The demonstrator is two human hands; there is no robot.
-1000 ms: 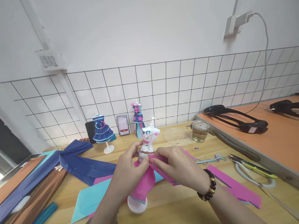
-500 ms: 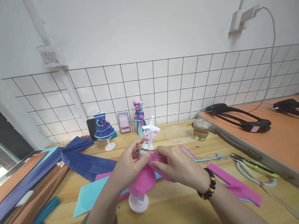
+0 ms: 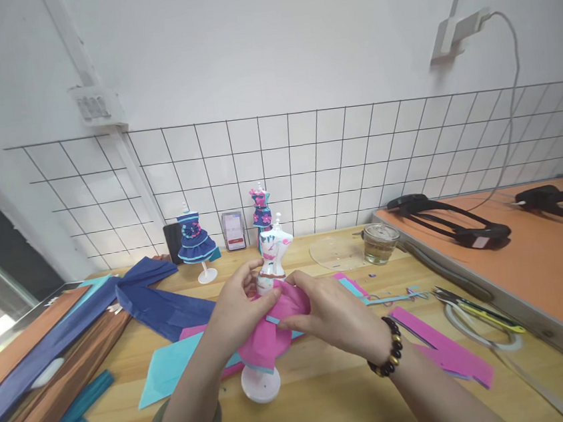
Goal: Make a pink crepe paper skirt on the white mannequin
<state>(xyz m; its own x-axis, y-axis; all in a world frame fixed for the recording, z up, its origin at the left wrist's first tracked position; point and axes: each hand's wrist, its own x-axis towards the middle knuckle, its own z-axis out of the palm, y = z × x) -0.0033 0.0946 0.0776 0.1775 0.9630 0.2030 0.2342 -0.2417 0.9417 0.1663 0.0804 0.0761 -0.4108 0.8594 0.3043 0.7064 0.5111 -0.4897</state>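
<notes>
A small white mannequin (image 3: 272, 255) with pink and blue marks stands on a round white base (image 3: 261, 384), leaning slightly. Pink fabric (image 3: 263, 347) with a light blue edge is draped around its lower half like a skirt. My left hand (image 3: 243, 295) is closed on the upper edge of that fabric at the waist, thumb in front; its other fingers curl behind the mannequin. On the right side, my right hand (image 3: 329, 306) pinches a fold of the same fabric between thumb and fingers.
Two dressed mini mannequins, one in a blue dress (image 3: 195, 243), stand at the back near a phone (image 3: 234, 231). A glass of liquid (image 3: 380, 242), scissors (image 3: 451, 297) and pink scraps (image 3: 457, 353) lie right. Blue fabric (image 3: 165, 304) and light blue sheets (image 3: 170, 367) lie left.
The mannequin has shifted slightly left and stands more upright. My right hand has spread the pink fabric wider, and a light blue strip now shows between my hands.
</notes>
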